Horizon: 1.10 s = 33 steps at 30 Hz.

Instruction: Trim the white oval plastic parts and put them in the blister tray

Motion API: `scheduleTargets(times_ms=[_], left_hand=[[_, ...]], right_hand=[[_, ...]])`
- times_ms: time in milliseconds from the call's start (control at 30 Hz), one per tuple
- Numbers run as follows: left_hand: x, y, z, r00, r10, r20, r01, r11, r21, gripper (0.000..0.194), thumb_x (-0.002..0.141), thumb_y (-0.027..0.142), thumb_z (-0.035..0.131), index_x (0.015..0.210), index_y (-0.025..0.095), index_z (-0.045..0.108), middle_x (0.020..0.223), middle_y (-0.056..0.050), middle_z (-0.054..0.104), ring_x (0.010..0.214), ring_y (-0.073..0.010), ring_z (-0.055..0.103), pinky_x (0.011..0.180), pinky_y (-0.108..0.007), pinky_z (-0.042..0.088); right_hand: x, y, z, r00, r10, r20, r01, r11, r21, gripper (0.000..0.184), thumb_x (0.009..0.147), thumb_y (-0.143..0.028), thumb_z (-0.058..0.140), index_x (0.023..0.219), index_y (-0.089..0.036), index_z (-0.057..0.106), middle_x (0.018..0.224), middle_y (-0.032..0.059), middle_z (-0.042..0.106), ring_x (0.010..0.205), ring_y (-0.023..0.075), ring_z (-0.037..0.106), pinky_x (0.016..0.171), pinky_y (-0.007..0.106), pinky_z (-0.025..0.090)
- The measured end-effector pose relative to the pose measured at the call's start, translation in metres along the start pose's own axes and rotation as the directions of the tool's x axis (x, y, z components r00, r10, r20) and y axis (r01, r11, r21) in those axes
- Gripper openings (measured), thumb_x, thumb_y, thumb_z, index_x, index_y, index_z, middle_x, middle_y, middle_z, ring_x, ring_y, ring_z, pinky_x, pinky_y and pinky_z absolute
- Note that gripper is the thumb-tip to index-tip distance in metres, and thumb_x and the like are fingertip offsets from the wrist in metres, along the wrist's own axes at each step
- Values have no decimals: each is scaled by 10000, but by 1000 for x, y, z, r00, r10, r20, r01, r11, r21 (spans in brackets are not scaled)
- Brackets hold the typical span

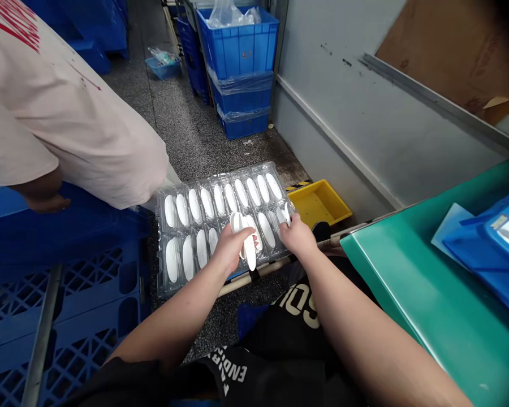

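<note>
A clear plastic tray (163, 220) holds two rows of long, oval white pieces (207, 202), each in its own pocket. Over the front row, my left hand (234, 244) is closed around several loose white pieces (249, 249), one of them pointing down toward the tray's near edge. At the right end of that same row, my right hand (297, 233) pinches a white piece (287, 213) close to its pocket. My fingers partly cover the pockets beneath them. What the white pieces are, I cannot make out.
A person in a pale shirt (80, 113) stands at the left by blue crates (97, 282). Stacked blue bins (241, 51) stand ahead, with a yellow bin (322, 203) beyond the tray. On the right lies a green tabletop (407, 271) bearing a blue bin (483, 243).
</note>
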<state>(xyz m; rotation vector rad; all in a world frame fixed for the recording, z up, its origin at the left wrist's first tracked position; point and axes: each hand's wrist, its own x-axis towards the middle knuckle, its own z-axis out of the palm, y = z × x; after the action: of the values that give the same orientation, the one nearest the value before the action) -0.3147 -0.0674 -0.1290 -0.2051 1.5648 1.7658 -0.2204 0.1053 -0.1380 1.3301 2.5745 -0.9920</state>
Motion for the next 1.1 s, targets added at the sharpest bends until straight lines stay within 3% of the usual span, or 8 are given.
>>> scheduleTargets(times_ms=[167, 367, 500, 633, 767, 900, 1000, 1100], left_hand=[[-10, 5, -11, 999, -38, -14, 38, 999, -11, 428, 741, 188, 852, 1101, 163, 623, 893, -111, 737, 715, -238, 718, 647, -375, 627], [-38, 9, -26, 995, -101, -16, 98, 986, -134, 381, 743, 144, 848, 1059, 150, 635, 960, -131, 744, 785, -240, 728, 730, -398, 647], [-75, 1, -29, 975, -206, 82, 220, 946, -238, 302, 802, 162, 799, 1072, 120, 670, 1033, -146, 740, 879, -228, 728, 861, -407, 645], [-128, -16, -15, 947, -255, 194, 301, 917, -262, 373, 825, 141, 757, 1182, 157, 649, 965, -83, 726, 856, -185, 715, 873, -346, 627], [-178, -36, 1, 901, -280, 331, 368, 897, -244, 502, 800, 167, 795, 1258, 187, 589, 872, -50, 713, 773, -175, 696, 797, -320, 606], [-217, -63, 16, 827, -300, 476, 414, 897, -153, 516, 711, 242, 834, 1164, 168, 599, 844, -68, 722, 735, -199, 690, 717, -338, 588], [-230, -83, 28, 786, -285, 548, 376, 925, -58, 503, 610, 281, 831, 1060, 127, 665, 734, -77, 697, 644, -208, 665, 653, -360, 569], [-236, -91, 34, 715, -271, 644, 300, 952, 67, 492, 542, 323, 867, 942, 79, 715, 640, -97, 661, 572, -221, 636, 650, -404, 542]], right_hand=[[6, 6, 1, 997, 77, -24, -79, 994, -70, 365, 1037, -425, 554, 1245, -130, 608, 1007, 170, 706, 991, 364, 680, 874, 447, 528], [1, 10, -2, 990, 102, -92, -108, 992, -59, 207, 1024, -322, 660, 1142, -154, 681, 1001, 82, 700, 996, 278, 669, 928, 433, 526], [-10, 9, -6, 984, 94, -152, -95, 995, 5, 222, 1010, -270, 656, 1203, -162, 670, 1046, 88, 692, 1031, 299, 652, 960, 461, 507], [-30, 12, -19, 958, 85, -275, -54, 992, 118, 383, 966, -216, 641, 1337, -133, 595, 1343, 159, 570, 1177, 324, 582, 1059, 487, 444], [-79, 17, -40, 962, -30, -271, 113, 949, 294, 332, 982, -301, 557, 1258, -140, 648, 1284, 139, 613, 1122, 284, 621, 1058, 393, 463], [-173, 22, -53, 957, -268, -107, 284, 804, 522, 501, 1038, -556, 416, 1105, -178, 739, 998, 82, 723, 903, 268, 687, 820, 349, 582], [-231, 38, -58, 934, -337, 117, 148, 664, 733, 505, 987, -655, 577, 1260, -261, 734, 1149, 83, 723, 925, 289, 700, 703, 332, 591], [-256, 58, -62, 868, -442, 225, 129, 639, 758, 458, 920, -646, 719, 1170, -264, 764, 1131, 82, 722, 949, 293, 687, 750, 311, 577]])
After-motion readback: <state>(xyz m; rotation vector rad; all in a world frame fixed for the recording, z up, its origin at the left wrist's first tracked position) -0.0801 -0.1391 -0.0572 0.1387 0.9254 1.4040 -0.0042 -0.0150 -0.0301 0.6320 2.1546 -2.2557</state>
